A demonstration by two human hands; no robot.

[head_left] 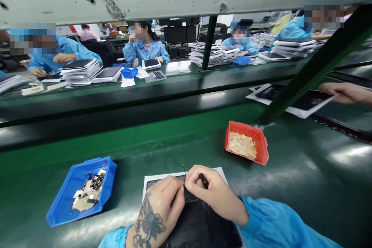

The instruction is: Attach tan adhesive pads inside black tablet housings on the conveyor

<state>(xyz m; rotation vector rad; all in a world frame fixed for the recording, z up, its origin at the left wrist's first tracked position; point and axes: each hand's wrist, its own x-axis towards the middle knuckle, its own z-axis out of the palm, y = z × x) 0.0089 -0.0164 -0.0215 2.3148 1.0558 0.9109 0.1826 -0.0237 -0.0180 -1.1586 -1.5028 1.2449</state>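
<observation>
My left hand [158,209], tattooed on its back, is closed in a pinch above a black flat panel [194,224]. What its fingertips hold is too small to make out. My right hand [213,193] is closed, with a black tool handle [204,181] sticking out between its fingers. Its thumb and forefinger meet the left fingertips. From that meeting point a thin dark wire-like piece [184,171] rises; which hand grips it I cannot tell. Under the panel lies a white sheet [219,172], its edges showing at the top.
A blue bin [107,186] of small dark and pale pieces stands left. A red bin [263,151] of tan pieces stands right. Further right, a co-worker's hand [345,92] touches another dark panel [308,99]. A green post [314,62] slants overhead; people work across the bench.
</observation>
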